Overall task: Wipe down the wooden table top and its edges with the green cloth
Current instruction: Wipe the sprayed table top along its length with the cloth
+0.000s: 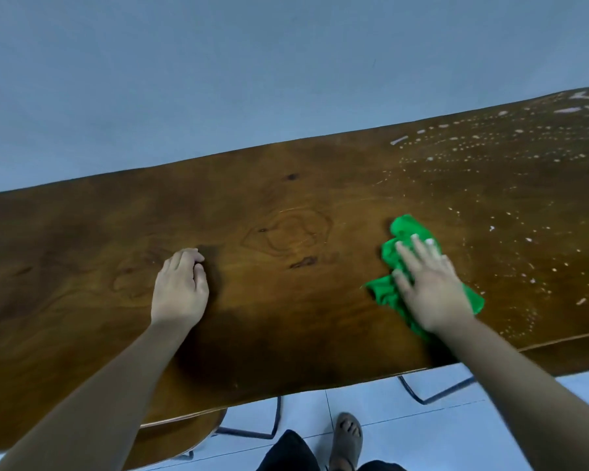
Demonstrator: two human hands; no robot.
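The wooden table top [286, 205] fills the middle of the head view, running from lower left to upper right. A crumpled green cloth [393, 256] lies on it right of centre. My right hand [429, 283] presses flat on the cloth with straight, spread fingers. My left hand [181, 287] rests on the bare wood left of centre, its fingers loosely curled and holding nothing. White droplets and streaks [490, 144] cover the right part of the top, beyond the cloth.
The table's far edge meets a blue-grey wall [252, 62]. Below the near edge are a pale tiled floor [371, 399], dark metal table legs [432, 396], a round wooden stool [187, 433] and my sandalled foot [347, 436].
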